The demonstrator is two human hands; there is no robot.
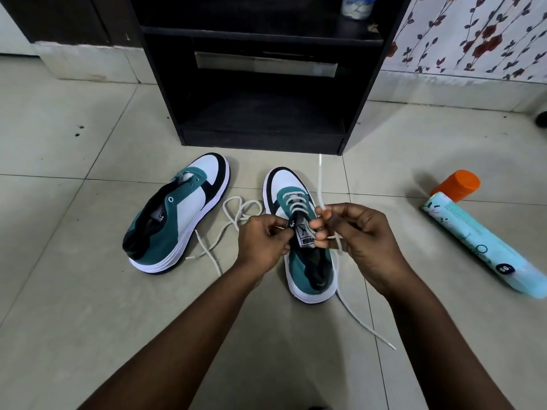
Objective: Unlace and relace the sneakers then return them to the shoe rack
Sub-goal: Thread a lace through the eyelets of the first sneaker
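Note:
Two teal, white and black sneakers stand on the tiled floor. The left sneaker [180,214] has bare eyelets, and its loose white lace [236,211] lies in loops on the floor beside it. The right sneaker [302,232] carries a white lace [319,184] through its front eyelets. My left hand [263,241] pinches the edge of that sneaker's tongue. My right hand [352,232] pinches the lace, one end rising straight up from my fingers and the other end trailing on the floor to the right. The black shoe rack [263,69] stands just behind the sneakers.
A light blue spray can [479,241] with an orange cap lies on the floor at the right. A white container [358,5] stands on an upper rack shelf. A floral curtain [473,34] hangs at the back right. Forearms fill the lower middle.

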